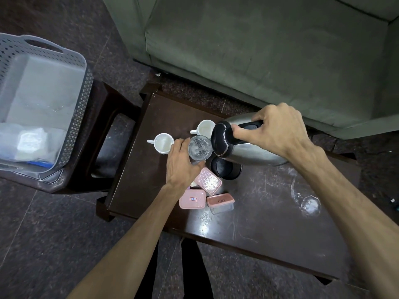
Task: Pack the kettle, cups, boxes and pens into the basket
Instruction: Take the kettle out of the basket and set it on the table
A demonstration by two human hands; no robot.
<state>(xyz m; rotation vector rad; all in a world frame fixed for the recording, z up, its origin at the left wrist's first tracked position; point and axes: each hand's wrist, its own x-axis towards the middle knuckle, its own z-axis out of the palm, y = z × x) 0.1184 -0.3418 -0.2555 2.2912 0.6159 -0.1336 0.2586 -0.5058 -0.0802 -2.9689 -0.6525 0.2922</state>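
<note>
My right hand (274, 130) grips the black handle of the steel kettle (248, 151), which is tilted with its black lid toward a clear glass (199, 148). My left hand (181, 164) is wrapped around that glass. Two white cups (163, 143) (206, 127) stand on the dark table (269, 212) behind the glass. A black round kettle base (226, 169) sits under the kettle. Three pink-lidded boxes (208, 183) (192, 199) (220, 202) lie in front of my left hand. The grey basket (84, 83) rests on a stool at the left. No pens are visible.
The basket holds clear plastic wrap and a white packet (30, 143). A dark stool (103, 117) carries it beside the table. A green sofa (259, 50) stands behind the table. A water puddle (309, 203) lies on the table's right side.
</note>
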